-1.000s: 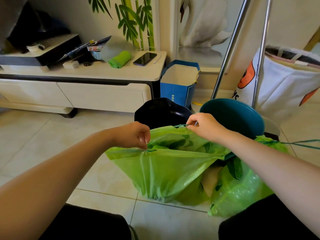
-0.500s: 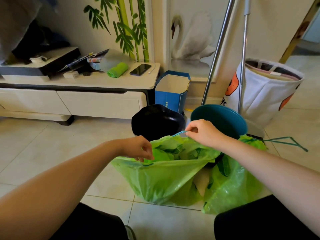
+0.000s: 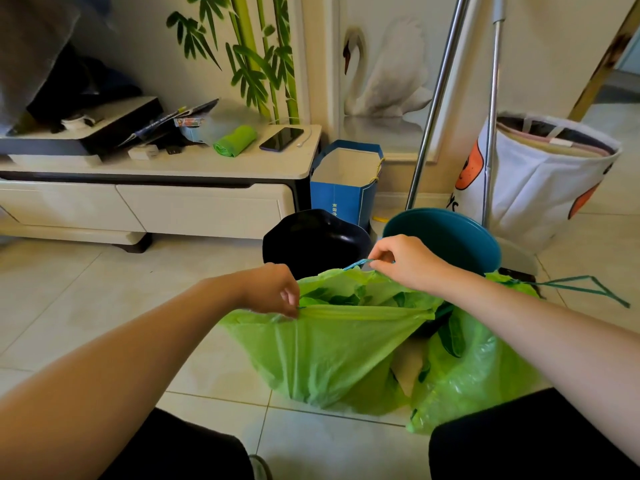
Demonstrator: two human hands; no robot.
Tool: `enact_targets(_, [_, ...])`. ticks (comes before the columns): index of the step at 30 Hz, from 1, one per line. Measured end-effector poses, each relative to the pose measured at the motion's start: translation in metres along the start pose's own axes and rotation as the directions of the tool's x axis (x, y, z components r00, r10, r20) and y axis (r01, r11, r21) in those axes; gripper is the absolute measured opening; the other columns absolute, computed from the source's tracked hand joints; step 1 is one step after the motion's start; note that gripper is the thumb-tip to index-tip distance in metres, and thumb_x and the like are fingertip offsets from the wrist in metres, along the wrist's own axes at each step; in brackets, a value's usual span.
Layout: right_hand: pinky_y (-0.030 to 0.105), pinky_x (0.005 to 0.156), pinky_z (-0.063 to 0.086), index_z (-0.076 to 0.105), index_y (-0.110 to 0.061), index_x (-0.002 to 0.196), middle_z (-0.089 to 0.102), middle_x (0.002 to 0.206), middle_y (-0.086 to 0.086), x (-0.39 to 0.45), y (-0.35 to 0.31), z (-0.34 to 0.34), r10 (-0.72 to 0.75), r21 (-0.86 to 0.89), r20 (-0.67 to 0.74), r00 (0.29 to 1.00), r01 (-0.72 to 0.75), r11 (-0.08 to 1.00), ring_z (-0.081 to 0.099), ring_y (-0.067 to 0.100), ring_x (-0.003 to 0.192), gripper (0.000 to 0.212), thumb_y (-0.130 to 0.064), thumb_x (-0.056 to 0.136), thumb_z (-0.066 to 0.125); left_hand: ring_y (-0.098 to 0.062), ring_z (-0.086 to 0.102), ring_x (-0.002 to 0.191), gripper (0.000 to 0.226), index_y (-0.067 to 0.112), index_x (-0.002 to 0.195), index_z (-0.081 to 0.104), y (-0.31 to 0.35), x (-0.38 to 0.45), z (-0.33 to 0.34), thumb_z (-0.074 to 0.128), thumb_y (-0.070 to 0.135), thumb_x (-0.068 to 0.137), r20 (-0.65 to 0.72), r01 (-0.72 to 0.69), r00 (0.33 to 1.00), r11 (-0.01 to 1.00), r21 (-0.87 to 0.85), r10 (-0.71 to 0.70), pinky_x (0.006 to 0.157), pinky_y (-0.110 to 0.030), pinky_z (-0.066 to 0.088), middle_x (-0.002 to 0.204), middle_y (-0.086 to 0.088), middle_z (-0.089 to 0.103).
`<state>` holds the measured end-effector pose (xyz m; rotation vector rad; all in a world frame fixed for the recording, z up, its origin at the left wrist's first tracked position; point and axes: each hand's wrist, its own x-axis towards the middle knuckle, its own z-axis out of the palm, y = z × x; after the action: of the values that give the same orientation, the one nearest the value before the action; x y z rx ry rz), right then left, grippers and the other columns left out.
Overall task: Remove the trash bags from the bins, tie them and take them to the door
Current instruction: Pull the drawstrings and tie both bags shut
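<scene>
A green trash bag (image 3: 329, 355) sits on the tiled floor (image 3: 86, 306) before a black bin (image 3: 311, 240) and a teal bin (image 3: 446, 237). The left hand (image 3: 273, 289) pinches its near rim; the right hand (image 3: 408, 261) pinches what seems a blue drawstring (image 3: 356, 264) at the far rim.

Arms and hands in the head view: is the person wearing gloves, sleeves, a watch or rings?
Neither. The left hand and right hand are bare, with no gloves. Both forearms are uncovered; no sleeve edge, watch, bracelet or ring shows.
</scene>
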<state>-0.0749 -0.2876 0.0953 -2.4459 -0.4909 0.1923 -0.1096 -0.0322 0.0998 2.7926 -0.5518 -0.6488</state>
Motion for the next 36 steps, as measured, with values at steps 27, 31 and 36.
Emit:
enact_targets(27, [0.018,0.047,0.036,0.066,-0.010,0.094,0.064,0.074,-0.001,0.011,-0.039,0.007,0.014,0.034,-0.036,0.999,-0.013,0.999,0.047,0.006,0.050,0.015,-0.018,0.094,0.053,0.009,0.054,0.057,0.018,0.013,0.087,0.076,-0.001,-0.031,-0.027,0.065,0.008,0.074,-0.158,0.094,0.983,0.995,0.018,-0.090,0.054,0.000,0.036,0.077,0.003,0.070])
enact_targets(31, [0.022,0.067,0.050,0.064,-0.014,0.090,0.071,0.085,-0.001,0.016,-0.058,0.002,-0.020,0.228,-0.122,0.992,0.048,0.973,0.062,-0.001,0.067,0.013,-0.019,0.094,0.053,0.002,0.059,0.066,0.011,0.016,0.081,0.071,0.002,-0.037,-0.038,0.063,0.009,0.078,-0.196,0.038,0.979,0.997,-0.073,-0.052,0.063,-0.006,0.041,0.071,0.008,0.067])
enact_targets(36, [0.038,0.086,0.054,0.062,-0.011,0.088,0.066,0.076,-0.003,0.017,-0.096,-0.014,-0.091,0.425,-0.356,0.930,0.248,0.870,0.064,0.014,0.077,0.011,-0.013,0.094,0.053,-0.011,0.063,0.068,0.013,0.016,0.079,0.061,0.019,-0.047,-0.058,0.061,0.004,0.086,-0.395,-0.153,0.919,0.901,-0.406,-0.022,0.070,-0.029,0.053,0.078,-0.008,0.070])
